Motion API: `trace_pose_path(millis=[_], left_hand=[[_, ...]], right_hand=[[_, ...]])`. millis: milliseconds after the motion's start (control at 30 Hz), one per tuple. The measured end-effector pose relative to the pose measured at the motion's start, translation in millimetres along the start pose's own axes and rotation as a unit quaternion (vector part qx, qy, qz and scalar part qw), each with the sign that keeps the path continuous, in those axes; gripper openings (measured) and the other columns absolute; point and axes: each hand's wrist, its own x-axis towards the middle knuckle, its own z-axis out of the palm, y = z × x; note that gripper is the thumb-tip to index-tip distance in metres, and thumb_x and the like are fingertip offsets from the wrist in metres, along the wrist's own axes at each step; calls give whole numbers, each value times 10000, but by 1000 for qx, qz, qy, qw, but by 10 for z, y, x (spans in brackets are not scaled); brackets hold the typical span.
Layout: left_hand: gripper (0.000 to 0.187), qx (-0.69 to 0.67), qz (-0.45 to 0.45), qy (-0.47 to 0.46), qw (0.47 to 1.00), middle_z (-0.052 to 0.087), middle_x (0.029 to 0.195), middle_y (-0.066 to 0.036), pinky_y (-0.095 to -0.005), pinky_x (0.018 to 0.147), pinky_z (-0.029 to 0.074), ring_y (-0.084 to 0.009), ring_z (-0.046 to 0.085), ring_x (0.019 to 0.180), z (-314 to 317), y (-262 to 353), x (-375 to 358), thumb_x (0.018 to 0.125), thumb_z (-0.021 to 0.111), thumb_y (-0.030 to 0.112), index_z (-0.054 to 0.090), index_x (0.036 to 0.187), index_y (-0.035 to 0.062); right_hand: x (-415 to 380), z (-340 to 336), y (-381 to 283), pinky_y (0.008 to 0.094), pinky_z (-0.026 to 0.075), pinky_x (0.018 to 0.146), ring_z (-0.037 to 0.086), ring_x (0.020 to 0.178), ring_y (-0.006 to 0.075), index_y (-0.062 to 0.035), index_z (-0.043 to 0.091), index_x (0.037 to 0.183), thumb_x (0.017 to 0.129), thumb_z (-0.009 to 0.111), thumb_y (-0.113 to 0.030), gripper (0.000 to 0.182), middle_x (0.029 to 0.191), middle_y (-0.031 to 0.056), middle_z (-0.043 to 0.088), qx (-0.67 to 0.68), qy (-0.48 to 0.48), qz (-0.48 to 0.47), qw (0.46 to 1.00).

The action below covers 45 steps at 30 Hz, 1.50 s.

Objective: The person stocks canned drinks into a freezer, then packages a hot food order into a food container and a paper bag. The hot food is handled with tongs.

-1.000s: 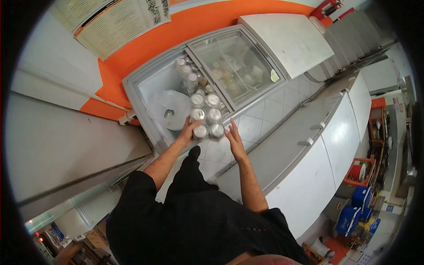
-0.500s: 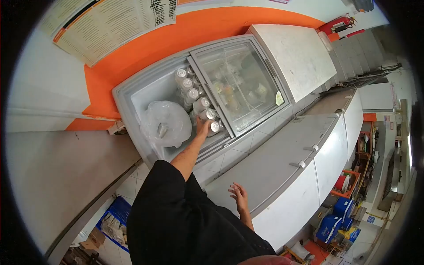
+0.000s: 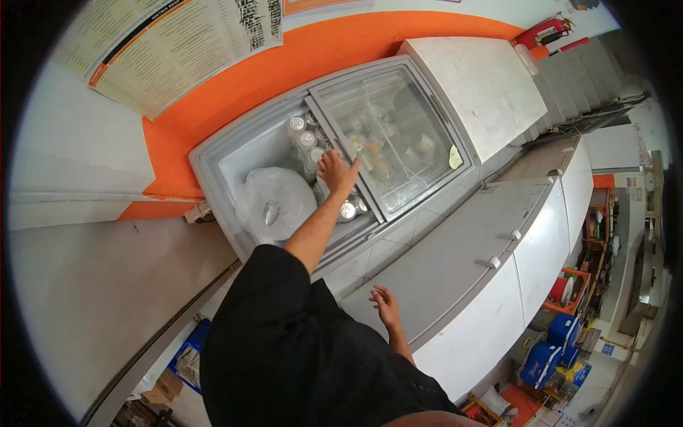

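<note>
The left hand [image 3: 336, 173] reaches over the freezer [image 3: 231, 153], above the row of cans [image 3: 297, 124]. Its fingers are bent and its thumb stands out to the side; whether it has hold of a can cannot be told, since the hand hides what is under it. The cans stand upright, packed together along the edge of the glass lid [image 3: 388, 142], with some tops showing on either side of the hand and forearm. Beside them, in the uncovered part of the freezer, lies a clear plastic bag [image 3: 288, 206]. The right hand [image 3: 386, 307] is half open, fingers loosely curled, with nothing in it, near the grey top of the long white cabinet [image 3: 441, 242]. A white box [image 3: 477, 92] stands just beyond the glass lid.
</note>
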Motion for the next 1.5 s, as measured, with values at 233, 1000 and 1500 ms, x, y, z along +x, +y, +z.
trace_pose_path(millis=[233, 1000, 1500], left_hand=[[620, 89, -36, -13, 995, 459, 1167, -123, -486, 915, 318, -326, 415, 1115, 88, 83, 233, 667, 740, 403, 489, 1127, 73], [688, 307, -17, 123, 944, 356, 1326, -93, -531, 929, 268, -335, 303, 1228, -1845, -2085, -600, 675, 759, 380, 434, 1243, 169], [529, -8, 52, 194, 980, 520, 1180, -178, -482, 949, 364, -359, 473, 1132, -2137, -3152, -2835, 769, 688, 313, 478, 1182, 59]], right_hand=[[-82, -50, 110, 340, 500, 741, 637, 934, 200, -97, 539, 1250, 921, 566, -293, 383, 1107, 101, 635, 10, 32, 7, 999], [-992, -174, 2000, 323, 501, 696, 628, 877, 198, -24, 570, 1156, 905, 602, -229, 326, 1012, 112, 635, 88, 83, 39, 992], [-142, -551, 2024, 337, 502, 688, 626, 795, 229, 14, 611, 1073, 886, 580, -250, 325, 955, 156, 653, -79, -135, 32, 987]])
